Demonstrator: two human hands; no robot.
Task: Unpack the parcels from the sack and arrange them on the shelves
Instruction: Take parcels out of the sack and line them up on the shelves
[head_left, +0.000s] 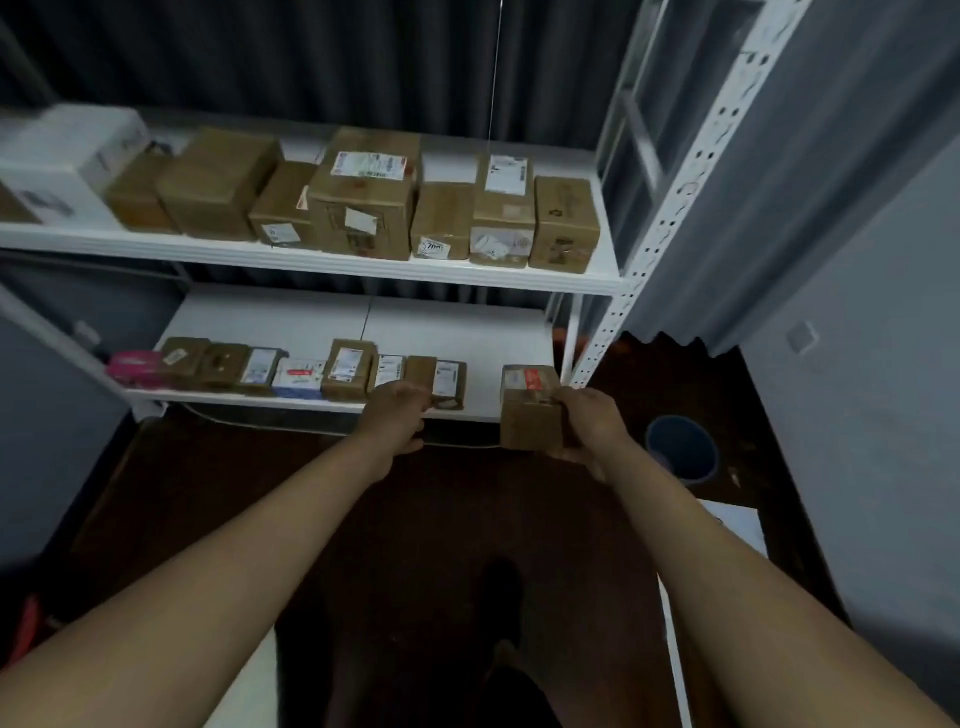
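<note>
My right hand (589, 426) grips a small brown cardboard parcel (530, 415) with a red-and-white label, held at the front right of the lower shelf (467, 332). My left hand (400, 410) reaches to the front edge of that shelf and touches the last small parcel (441, 379) in a row; its fingers are curled, and whether they hold it is unclear. Several small parcels stand in that row, starting at a pink one (132, 366). The upper shelf (311, 257) carries several larger brown boxes. No sack is in view.
A white perforated shelf post (675, 208) rises at the right. A dark blue bin (683, 452) stands on the dark floor to the right of my right hand. A white box (57, 156) sits at the upper shelf's left end. Dark curtains hang behind.
</note>
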